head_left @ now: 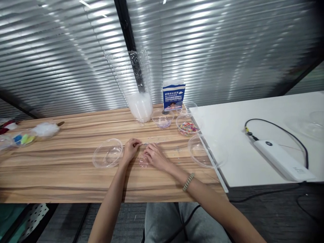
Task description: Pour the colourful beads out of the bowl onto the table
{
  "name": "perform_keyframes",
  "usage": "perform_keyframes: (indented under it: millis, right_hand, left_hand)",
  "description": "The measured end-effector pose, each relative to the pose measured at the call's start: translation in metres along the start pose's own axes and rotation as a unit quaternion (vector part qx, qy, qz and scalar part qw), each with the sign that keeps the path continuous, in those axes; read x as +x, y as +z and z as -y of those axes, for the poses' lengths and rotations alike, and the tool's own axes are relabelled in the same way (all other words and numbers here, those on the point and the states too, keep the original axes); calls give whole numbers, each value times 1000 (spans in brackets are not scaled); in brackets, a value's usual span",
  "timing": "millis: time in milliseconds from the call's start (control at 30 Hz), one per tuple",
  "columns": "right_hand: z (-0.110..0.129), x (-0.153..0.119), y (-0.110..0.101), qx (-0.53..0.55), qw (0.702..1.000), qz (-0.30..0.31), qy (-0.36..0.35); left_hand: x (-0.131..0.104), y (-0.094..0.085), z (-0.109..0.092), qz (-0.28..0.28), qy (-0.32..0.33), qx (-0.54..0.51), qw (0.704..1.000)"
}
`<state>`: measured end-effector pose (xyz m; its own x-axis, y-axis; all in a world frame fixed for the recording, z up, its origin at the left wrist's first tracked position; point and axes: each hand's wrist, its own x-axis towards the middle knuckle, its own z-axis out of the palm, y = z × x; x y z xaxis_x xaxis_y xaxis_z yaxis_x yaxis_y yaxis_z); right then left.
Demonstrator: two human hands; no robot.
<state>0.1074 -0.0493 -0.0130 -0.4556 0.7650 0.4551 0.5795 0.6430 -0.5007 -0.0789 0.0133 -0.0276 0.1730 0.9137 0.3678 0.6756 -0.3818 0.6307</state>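
On my head view, the left hand [131,149] and right hand [155,156] bend their fingers over small clear pieces [146,143] on the wooden table [76,182]; I cannot tell whether either grips one. I see a crinkled clear wrapper [143,162] between the wrists and an open clear bowl [107,153] just beside the left hand.

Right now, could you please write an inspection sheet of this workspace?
Surface: wood-grain table, beside a white table.
Job's things: clear plastic piece, details too small to tell; bowl with multicoloured pieces.
Clutter: blue-and-white packet, clear bag near the back.
Grip: left hand and right hand close together; hold unclear.
Cables: black cable loops beside white device; another shows below the white table.
Surroundings: slatted blinds behind, grey floor below.
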Motion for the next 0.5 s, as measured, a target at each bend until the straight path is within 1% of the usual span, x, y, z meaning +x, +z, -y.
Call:
perform_keyframes:
  millis: [100, 133, 200, 333, 433, 500]
  right_hand:
    - [-12, -6, -22, -10, 999, -42, 32]
    - [-18, -9, -29, -28, 997, -54, 51]
    - [-29, -16, -39, -85, 991, -55, 82]
    - [-46, -27, -43, -212, 968, -19, 131]
    - [-47, -29, -42, -245, 957, -6, 153]
    - [-45, -29, -43, -254, 953, 3, 165]
  left_hand:
    - [0, 0, -3, 1, 4, 10, 1000]
    - [0, 1, -4, 4, 6, 12, 1000]
    - [1, 2, -5, 9, 9, 15, 1000]
    - [2, 3, -5, 16, 13, 16, 1000]
    - [0, 5, -8, 12, 7, 11, 1000]
    - [-3, 9, -17, 8, 4, 6, 1000]
